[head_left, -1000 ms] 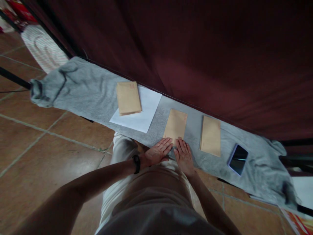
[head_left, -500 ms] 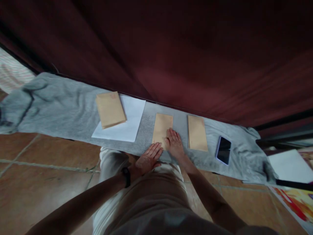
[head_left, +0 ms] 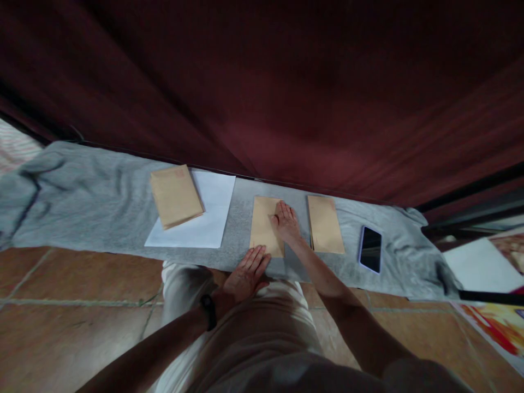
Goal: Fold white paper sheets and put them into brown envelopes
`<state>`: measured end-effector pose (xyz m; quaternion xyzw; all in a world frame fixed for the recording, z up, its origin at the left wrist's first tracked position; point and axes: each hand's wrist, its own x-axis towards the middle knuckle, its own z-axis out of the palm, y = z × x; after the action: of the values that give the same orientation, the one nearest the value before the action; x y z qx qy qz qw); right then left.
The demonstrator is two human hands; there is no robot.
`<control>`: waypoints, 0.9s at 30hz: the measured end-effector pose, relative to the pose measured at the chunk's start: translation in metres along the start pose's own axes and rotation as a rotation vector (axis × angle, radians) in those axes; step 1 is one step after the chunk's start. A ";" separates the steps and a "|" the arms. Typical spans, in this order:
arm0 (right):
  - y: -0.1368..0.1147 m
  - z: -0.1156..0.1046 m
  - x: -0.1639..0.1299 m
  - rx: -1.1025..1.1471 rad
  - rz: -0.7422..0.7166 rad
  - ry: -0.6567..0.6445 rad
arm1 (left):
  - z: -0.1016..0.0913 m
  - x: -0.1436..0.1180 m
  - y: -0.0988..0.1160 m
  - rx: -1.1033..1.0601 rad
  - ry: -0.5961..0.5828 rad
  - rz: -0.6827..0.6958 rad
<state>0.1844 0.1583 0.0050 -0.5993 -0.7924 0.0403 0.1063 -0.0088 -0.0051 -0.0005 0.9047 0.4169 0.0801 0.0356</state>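
Observation:
A brown envelope (head_left: 262, 229) lies flat in the middle of a grey cloth (head_left: 94, 202). My right hand (head_left: 285, 222) rests flat on its right half, fingers spread toward the far edge. My left hand (head_left: 246, 274), with a black band at the wrist, lies flat at the envelope's near left corner, fingertips touching it. A stack of brown envelopes (head_left: 175, 195) sits on a white sheet (head_left: 204, 224) to the left. Another brown envelope stack (head_left: 325, 231) lies just right of my right hand.
A dark phone (head_left: 370, 249) lies on the cloth to the right of the envelopes. A dark red curtain (head_left: 286, 93) hangs right behind the cloth. Brown floor tiles (head_left: 69, 305) lie in front, and printed paper (head_left: 495, 319) sits at the far right.
My right hand has slid forward along the middle envelope from its near edge toward its far end. My left hand stayed at the near edge. The view has shifted to the right.

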 end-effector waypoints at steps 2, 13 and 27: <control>0.000 -0.002 0.004 -0.005 0.012 -0.016 | -0.002 0.000 0.001 0.005 -0.003 0.001; -0.004 -0.001 -0.050 0.012 -0.084 0.068 | -0.005 0.001 0.007 0.017 0.003 -0.024; -0.022 -0.017 -0.149 0.033 -0.254 0.003 | -0.006 0.000 0.007 -0.060 0.068 -0.041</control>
<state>0.2055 0.0084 0.0081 -0.4925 -0.8609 0.0385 0.1216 -0.0047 -0.0091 0.0060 0.8913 0.4336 0.1225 0.0504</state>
